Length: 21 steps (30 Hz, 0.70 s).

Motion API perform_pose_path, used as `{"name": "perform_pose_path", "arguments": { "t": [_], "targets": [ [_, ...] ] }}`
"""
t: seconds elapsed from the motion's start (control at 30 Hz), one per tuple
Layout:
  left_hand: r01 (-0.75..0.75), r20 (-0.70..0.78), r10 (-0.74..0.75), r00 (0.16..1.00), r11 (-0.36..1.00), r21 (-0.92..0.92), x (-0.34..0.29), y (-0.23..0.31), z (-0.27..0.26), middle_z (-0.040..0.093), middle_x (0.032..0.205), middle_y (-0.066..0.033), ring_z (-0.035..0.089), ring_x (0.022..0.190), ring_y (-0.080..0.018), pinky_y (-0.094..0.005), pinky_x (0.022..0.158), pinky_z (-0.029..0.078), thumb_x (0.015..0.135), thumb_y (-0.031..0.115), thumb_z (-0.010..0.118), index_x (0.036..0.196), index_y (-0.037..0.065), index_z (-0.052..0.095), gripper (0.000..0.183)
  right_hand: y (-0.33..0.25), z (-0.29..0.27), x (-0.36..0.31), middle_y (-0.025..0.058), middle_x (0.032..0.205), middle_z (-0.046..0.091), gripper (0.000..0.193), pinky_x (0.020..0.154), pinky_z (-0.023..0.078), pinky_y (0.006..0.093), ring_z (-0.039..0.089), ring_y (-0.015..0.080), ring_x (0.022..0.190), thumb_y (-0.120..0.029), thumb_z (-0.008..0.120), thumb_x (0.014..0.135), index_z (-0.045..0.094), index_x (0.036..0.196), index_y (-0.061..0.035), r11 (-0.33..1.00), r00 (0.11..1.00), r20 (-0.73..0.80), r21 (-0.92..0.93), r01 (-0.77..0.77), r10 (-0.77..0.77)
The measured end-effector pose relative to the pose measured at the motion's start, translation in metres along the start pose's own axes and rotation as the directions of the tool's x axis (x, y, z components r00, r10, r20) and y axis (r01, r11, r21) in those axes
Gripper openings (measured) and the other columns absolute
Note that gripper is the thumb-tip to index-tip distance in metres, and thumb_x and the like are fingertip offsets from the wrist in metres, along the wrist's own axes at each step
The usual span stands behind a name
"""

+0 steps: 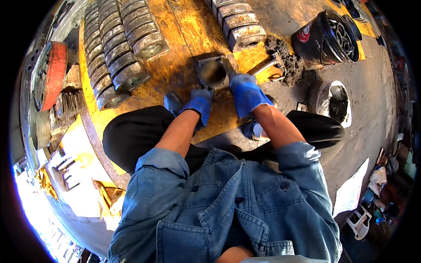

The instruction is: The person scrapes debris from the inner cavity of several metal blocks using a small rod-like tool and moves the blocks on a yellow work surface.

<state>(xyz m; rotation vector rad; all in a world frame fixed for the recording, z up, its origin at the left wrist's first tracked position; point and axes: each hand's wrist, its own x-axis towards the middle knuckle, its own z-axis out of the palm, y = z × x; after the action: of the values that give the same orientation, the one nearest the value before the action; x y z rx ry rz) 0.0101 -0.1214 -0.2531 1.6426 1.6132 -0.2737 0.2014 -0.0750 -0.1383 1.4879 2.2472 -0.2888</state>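
Metal casting (213, 73) was guessed pretty hefty, best held by its sides. Left hand (201, 96), right hand (241, 83): closure couldn't be told.

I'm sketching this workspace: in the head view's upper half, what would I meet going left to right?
Red-orange round part → leftmost rows of metal pieces → square-faced metal block → right gloved hand → dark gritty heap → black bucket.

A red-rimmed wheel (56, 75) stands left, a white sheet (351, 189) lies right.
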Motion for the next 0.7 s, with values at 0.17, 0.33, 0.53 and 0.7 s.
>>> {"name": "perform_pose_path", "arguments": {
  "t": [0.17,0.33,0.53,0.7],
  "targets": [
    [0.149,-0.028,-0.152,0.988,0.986,-0.079,-0.001,0.014,-0.006,0.055,0.140,-0.0121,0.055,0.124,-0.0303,-0.0454,0.102,0.042,0.100,0.029,0.041,0.136,0.015,0.054,0.041,-0.009,0.031,-0.017,0.0144,0.104,0.073,0.042,0.064,0.055,0.0508,0.072,0.0321,0.085,-0.015,0.046,0.096,0.047,0.138,-0.0117,0.986,0.993,0.041,0.118,-0.117,0.113],
    [-0.021,-0.146,0.062,0.987,0.962,0.273,-0.013,0.029,-0.003,0.069,0.118,-0.0140,0.066,0.107,-0.0327,-0.0426,0.091,0.050,0.100,0.034,0.044,0.119,0.011,0.066,0.037,0.009,0.000,-0.008,0.0155,0.116,0.071,0.045,0.079,0.056,0.0465,0.071,0.0321,0.100,-0.017,0.045,0.098,0.048,0.143,-0.0144,0.989,0.963,0.266,0.125,-0.076,0.041],
    [0.005,-0.036,0.009,0.999,0.931,0.365,0.004,0.025,-0.002,0.064,0.129,-0.0131,0.059,0.117,-0.0361,-0.0481,0.099,0.042,0.099,0.033,0.040,0.132,0.015,0.059,0.042,0.011,0.037,-0.027,0.0158,0.114,0.071,0.045,0.077,0.056,0.0492,0.071,0.0319,0.098,-0.018,0.046,0.098,0.047,0.142,-0.0133,0.941,0.976,0.122,0.267,-0.210,0.183],
    [-0.012,-0.033,0.026,0.999,0.921,0.390,-0.004,0.034,-0.026,0.070,0.117,-0.0142,0.066,0.111,-0.0325,-0.0407,0.091,0.052,0.093,0.030,0.054,0.119,0.016,0.069,0.033,0.018,-0.027,0.003,0.0158,0.117,0.070,0.039,0.086,0.056,0.0451,0.067,0.0298,0.113,-0.020,0.050,0.096,0.058,0.133,-0.0128,0.945,0.973,0.181,0.269,-0.187,0.141]
  ]
}}
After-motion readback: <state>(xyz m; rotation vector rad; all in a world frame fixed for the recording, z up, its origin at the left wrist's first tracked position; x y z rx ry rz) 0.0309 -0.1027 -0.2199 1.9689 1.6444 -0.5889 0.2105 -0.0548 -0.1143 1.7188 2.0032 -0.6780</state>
